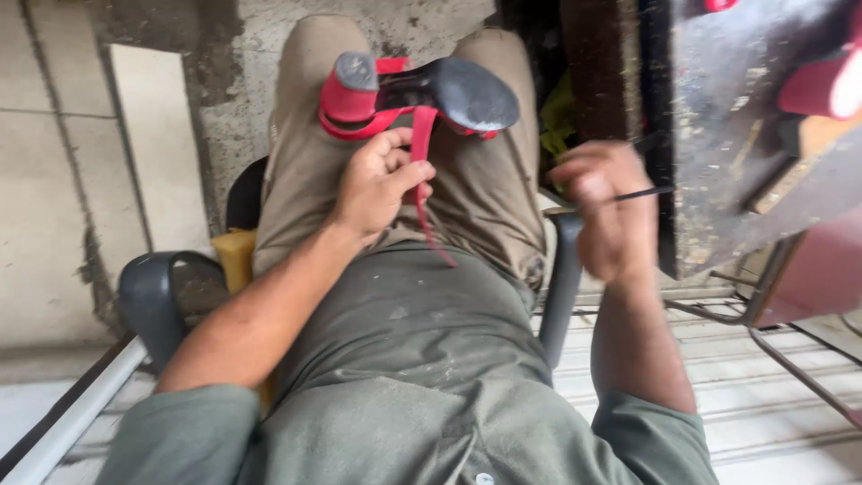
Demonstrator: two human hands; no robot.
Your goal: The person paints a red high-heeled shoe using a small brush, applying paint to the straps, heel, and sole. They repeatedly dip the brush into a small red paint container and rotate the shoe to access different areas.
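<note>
Your left hand (382,184) is in the centre of the frame, resting on your lap, and its fingers are closed around the thin red strap (422,148) of a red high-heeled shoe with a dark grey sole (422,94). The shoe lies upside down across your thighs in the upper middle of the frame — the sole faces up and the heel tip points to the upper left. The strap hangs down from the shoe, passes under your thumb and ends lower on your grey-green shirt (404,359).

Your right hand (611,211) is at the right of centre, blurred, with the fingers curled together and pinching a thin dark stick-like tool (642,193) that points to the right. Just beside it, in the upper right, stands a worn, stained wooden workbench (718,117) — another red piece (826,85) lies on it. You sit on a dark plastic chair (162,296).
</note>
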